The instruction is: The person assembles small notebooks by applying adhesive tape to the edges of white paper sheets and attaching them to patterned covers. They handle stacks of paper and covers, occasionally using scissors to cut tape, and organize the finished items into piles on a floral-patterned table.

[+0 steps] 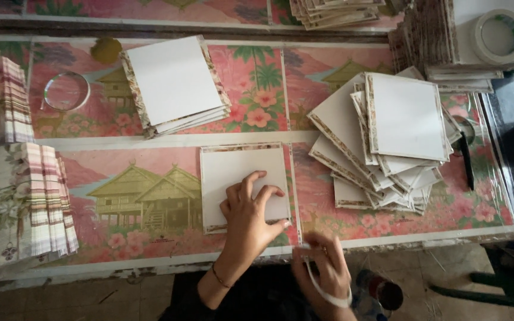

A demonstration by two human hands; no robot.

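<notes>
A white square board with a patterned border (pixel 233 163) lies flat on the table near the front edge. My left hand (pixel 248 220) presses on its lower right part with the fingers spread; a thin bracelet sits on the wrist. My right hand (pixel 322 267) is at the table's front edge, just below the board's right corner. Its fingers pinch a white strip of tape (pixel 328 295) that loops down under the hand.
The table wears a pink pictorial plastic cloth (pixel 150 196). A stack of similar boards (pixel 174 80) lies behind, and a fanned pile (pixel 403 116) to the right, beside a black tool (pixel 466 160). Striped folded sheets (pixel 43 202) stand left. A tape roll (pixel 501 35) tops cardboard stacks; a clear ring (pixel 65 91) lies far left.
</notes>
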